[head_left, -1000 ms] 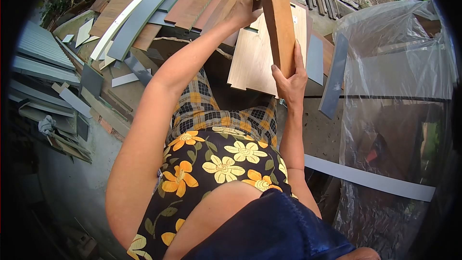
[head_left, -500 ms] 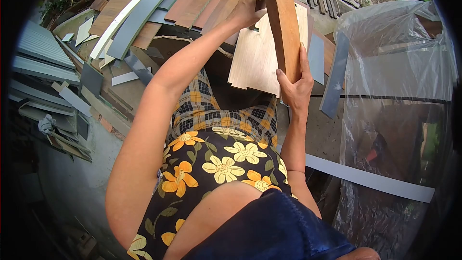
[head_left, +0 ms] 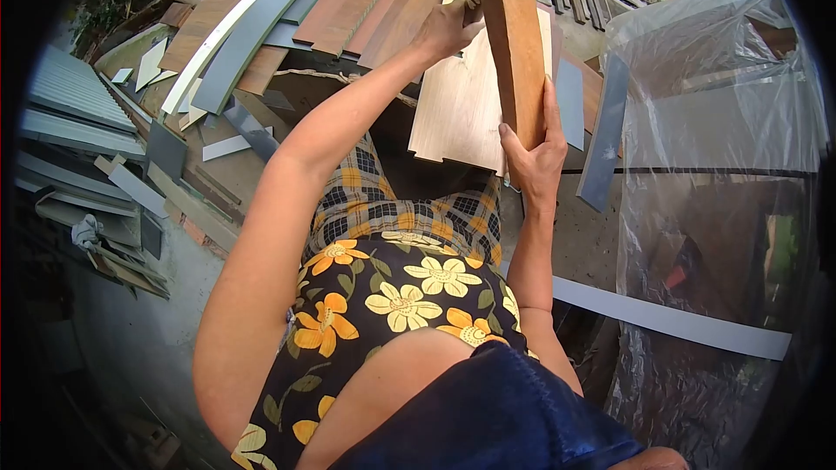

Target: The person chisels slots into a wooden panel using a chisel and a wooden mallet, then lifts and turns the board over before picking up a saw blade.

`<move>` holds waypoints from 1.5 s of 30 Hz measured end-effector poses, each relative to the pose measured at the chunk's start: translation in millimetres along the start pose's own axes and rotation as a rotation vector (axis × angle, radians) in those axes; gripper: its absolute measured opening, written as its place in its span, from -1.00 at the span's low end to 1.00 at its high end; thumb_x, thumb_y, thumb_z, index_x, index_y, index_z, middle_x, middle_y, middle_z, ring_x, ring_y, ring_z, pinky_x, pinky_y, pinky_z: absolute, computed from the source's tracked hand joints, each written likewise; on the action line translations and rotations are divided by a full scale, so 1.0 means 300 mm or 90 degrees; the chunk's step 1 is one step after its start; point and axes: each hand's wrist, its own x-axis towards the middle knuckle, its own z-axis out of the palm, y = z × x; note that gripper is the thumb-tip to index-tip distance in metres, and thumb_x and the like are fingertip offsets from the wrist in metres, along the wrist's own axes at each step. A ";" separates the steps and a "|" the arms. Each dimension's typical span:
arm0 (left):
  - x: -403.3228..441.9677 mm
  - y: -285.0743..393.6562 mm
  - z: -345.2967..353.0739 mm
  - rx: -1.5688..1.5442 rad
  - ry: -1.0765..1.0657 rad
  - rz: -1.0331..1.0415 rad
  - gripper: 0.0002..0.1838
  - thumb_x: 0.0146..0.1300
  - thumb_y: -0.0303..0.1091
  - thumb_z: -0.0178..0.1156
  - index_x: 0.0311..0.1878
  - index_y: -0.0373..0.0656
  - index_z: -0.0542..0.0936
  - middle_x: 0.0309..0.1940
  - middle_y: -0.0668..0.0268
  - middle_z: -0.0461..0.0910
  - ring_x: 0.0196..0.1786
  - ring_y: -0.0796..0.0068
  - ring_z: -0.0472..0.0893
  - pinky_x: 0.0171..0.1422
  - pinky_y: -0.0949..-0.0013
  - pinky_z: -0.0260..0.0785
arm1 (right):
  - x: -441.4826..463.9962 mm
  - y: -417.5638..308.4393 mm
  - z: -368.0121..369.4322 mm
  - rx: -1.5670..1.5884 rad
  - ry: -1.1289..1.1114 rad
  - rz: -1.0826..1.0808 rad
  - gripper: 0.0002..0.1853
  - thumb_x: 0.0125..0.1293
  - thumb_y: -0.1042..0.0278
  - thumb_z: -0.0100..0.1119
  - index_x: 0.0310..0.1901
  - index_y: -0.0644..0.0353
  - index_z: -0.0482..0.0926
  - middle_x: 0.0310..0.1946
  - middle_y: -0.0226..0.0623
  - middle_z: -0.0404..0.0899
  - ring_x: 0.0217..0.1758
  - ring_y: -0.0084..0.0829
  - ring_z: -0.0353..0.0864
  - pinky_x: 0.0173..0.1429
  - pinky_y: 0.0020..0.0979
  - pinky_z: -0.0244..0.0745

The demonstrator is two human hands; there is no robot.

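A thick brown wooden plank (head_left: 512, 35) stands tilted up in front of me, its top end cut off by the frame. My right hand (head_left: 538, 152) is closed around its lower end, thumb on the near face and fingers along the right edge. Beside the plank's left edge is my left hand (head_left: 448, 28), its fingers curled together; what they hold, if anything, is hidden. Behind the plank lies a pale wooden board (head_left: 457, 113) with notched edges, above my knees.
Reddish-brown boards (head_left: 374, 13) and long grey strips (head_left: 235, 52) are piled ahead on the left. Offcuts and corrugated sheets (head_left: 78, 87) lie further left. Clear plastic sheeting (head_left: 714, 122) covers things on the right, with a grey strip (head_left: 603, 135) beside it and a white strip (head_left: 670, 318) nearer.
My left hand has shifted slightly down along the plank's left side. The right hand keeps its grip, and the plank is almost unmoved. The view has tilted slightly.
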 end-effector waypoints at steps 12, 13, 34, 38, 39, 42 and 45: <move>0.001 0.020 0.007 -0.012 -0.059 -0.078 -0.66 0.17 -0.24 0.29 -0.11 -0.29 0.53 -0.32 0.02 0.67 -0.16 0.08 0.69 -0.06 0.16 0.51 | -0.003 0.045 0.006 -0.008 0.000 0.009 -0.09 -0.06 0.38 0.29 0.44 0.21 0.22 0.22 0.05 0.48 0.20 -0.15 0.56 0.30 -0.26 0.41; 0.000 0.016 0.008 -0.009 -0.065 -0.082 -0.65 0.17 -0.22 0.29 -0.11 -0.30 0.52 -0.32 0.01 0.67 -0.16 0.06 0.69 -0.06 0.15 0.51 | -0.006 0.064 0.018 -0.004 0.002 0.004 -0.09 -0.06 0.38 0.29 0.44 0.22 0.22 0.22 0.05 0.48 0.20 -0.15 0.56 0.30 -0.27 0.41; -0.191 0.028 -0.153 -0.322 0.103 -0.159 -0.75 0.30 -0.40 0.25 -0.06 -0.38 0.53 -0.37 0.19 0.68 -0.40 0.49 0.69 -0.29 0.48 0.57 | -0.154 0.160 -0.195 0.124 0.119 0.080 -0.27 -0.02 0.28 0.39 0.23 0.31 0.38 -0.07 -0.15 0.60 -0.04 -0.33 0.59 0.10 -0.31 0.47; -0.238 0.038 -0.203 -0.434 0.149 -0.209 -0.75 0.27 -0.41 0.26 -0.09 -0.39 0.52 -0.34 0.12 0.68 -0.41 0.47 0.68 -0.27 0.47 0.57 | -0.159 0.228 -0.191 -0.001 0.162 0.144 -0.37 -0.02 0.26 0.40 0.13 0.30 0.48 -0.15 -0.16 0.64 -0.10 -0.33 0.63 0.05 -0.33 0.49; -0.249 0.030 -0.213 -0.467 0.163 -0.226 -0.75 0.29 -0.42 0.24 -0.06 -0.38 0.51 -0.33 0.13 0.67 -0.42 0.45 0.67 -0.28 0.47 0.58 | -0.156 0.256 -0.195 -0.038 0.171 0.176 -0.38 -0.02 0.26 0.40 0.13 0.29 0.49 -0.17 -0.16 0.65 -0.11 -0.32 0.64 0.04 -0.33 0.50; -0.291 0.014 -0.251 -0.474 0.174 -0.270 -0.73 0.32 -0.37 0.22 -0.03 -0.37 0.51 -0.27 0.10 0.67 -0.39 0.44 0.67 -0.24 0.46 0.58 | -0.138 0.359 -0.225 -0.154 0.182 0.287 -0.37 -0.03 0.13 0.37 0.11 0.21 0.53 -0.19 -0.11 0.66 -0.13 -0.18 0.67 0.03 -0.25 0.51; -0.339 0.013 -0.282 -0.490 0.176 -0.297 -0.76 0.34 -0.36 0.20 -0.05 -0.33 0.53 -0.25 0.10 0.66 -0.36 0.44 0.66 -0.20 0.45 0.57 | -0.113 0.449 -0.258 -0.267 0.182 0.391 -0.34 -0.07 -0.01 0.34 0.09 0.18 0.55 -0.11 -0.05 0.63 -0.06 -0.07 0.64 0.06 -0.15 0.50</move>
